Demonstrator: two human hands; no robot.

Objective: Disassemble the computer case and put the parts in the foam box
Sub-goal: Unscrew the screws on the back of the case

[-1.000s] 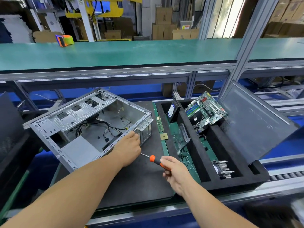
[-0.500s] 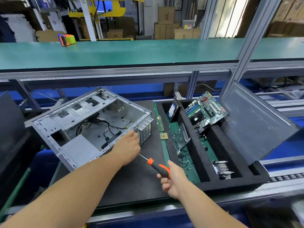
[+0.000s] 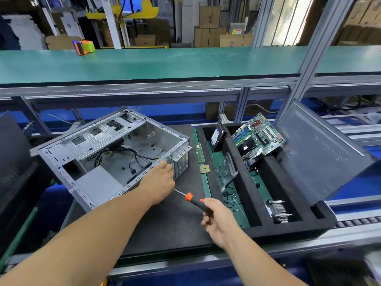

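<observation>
The open grey computer case [image 3: 107, 153] lies tilted on a black mat, with loose cables inside. My left hand [image 3: 158, 181] rests on its near rim by the rear slot covers, fingers curled on the edge. My right hand [image 3: 218, 220] grips an orange-and-black screwdriver [image 3: 194, 200] whose shaft points left toward my left hand. To the right sits the black foam box [image 3: 255, 228]. In it are a motherboard [image 3: 258, 138], a hard drive [image 3: 216, 136], a clear plastic piece [image 3: 227, 171], a heatsink [image 3: 278, 210] and several small screws.
A RAM stick [image 3: 200, 152] and a CPU chip [image 3: 204, 168] lie on the mat between case and foam box. A grey side panel [image 3: 321, 149] leans at the box's right. A green shelf [image 3: 165, 62] with a tape dispenser [image 3: 83, 47] runs above.
My right hand has drawn the screwdriver slightly back and down, then steadied. My left hand stays on the case rim.
</observation>
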